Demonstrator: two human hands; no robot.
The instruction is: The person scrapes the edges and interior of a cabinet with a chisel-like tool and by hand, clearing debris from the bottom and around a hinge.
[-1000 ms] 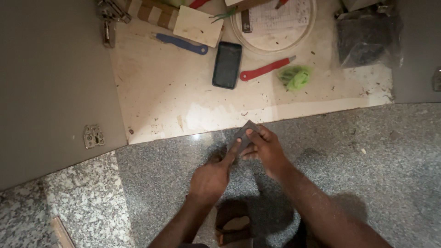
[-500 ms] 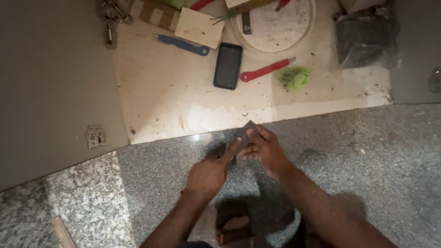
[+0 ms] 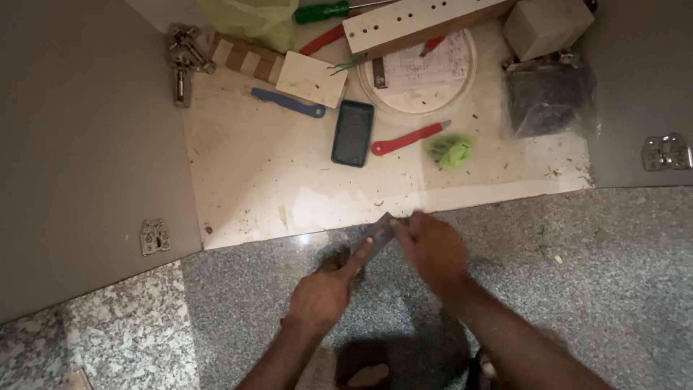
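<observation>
Here the person's right hand [image 3: 432, 249] pinches a small, flat, dark grey piece [image 3: 380, 230] between thumb and fingertips, closed on its upper end, just above the speckled grey granite floor [image 3: 613, 289] near the edge of the pale, dusty board [image 3: 267, 180]. The left hand [image 3: 325, 292] has its forefinger stretched out, its tip on the piece's lower end, the other fingers curled in; whether it grips anything cannot be told. What the piece is stays unclear through blur. To handle it well, the right hand's pinch should probably stay firm while the left forefinger steadies rather than pushes hard, or the piece may slip. A black phone [image 3: 353, 133] and a red-handled cutter [image 3: 404, 139] lie well apart on the board.
</observation>
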